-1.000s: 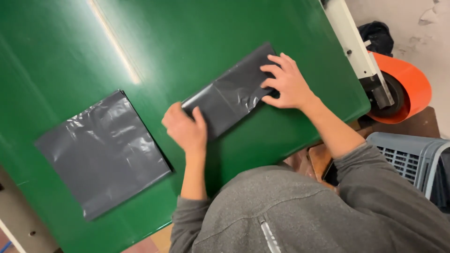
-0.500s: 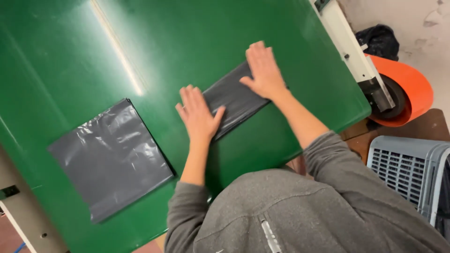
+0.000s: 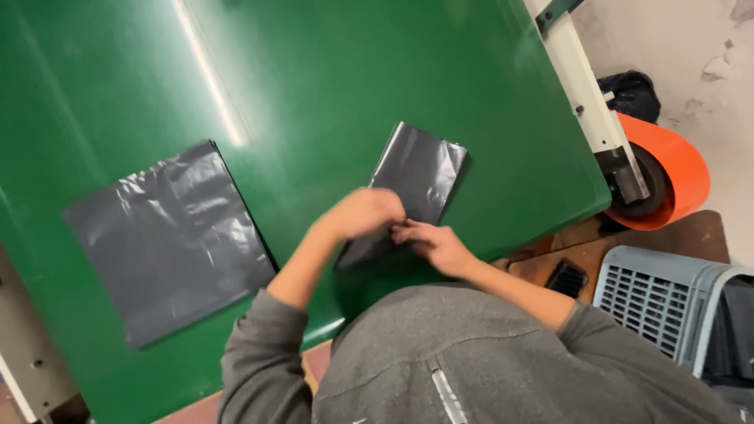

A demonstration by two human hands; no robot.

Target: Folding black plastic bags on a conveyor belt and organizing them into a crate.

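Observation:
A narrow folded dark grey plastic bag (image 3: 415, 177) lies on the green table (image 3: 330, 86). My left hand (image 3: 360, 213) is curled over the bag's near end, fingers closed on the plastic. My right hand (image 3: 434, 245) meets it from the right, pinching the same near end. The bag's far end lies flat and uncovered. A second dark grey bag (image 3: 169, 235), spread out flat, rests to the left, apart from both hands.
At the right, past the table's white edge rail (image 3: 585, 98), sits an orange roll (image 3: 667, 173). A grey slotted plastic crate (image 3: 667, 302) stands at lower right beside a brown board. A black bag lies on the floor at upper right.
Both hands have left the flattened strip and drawn together at its near end, now gripping it. The bag lies more upright in view.

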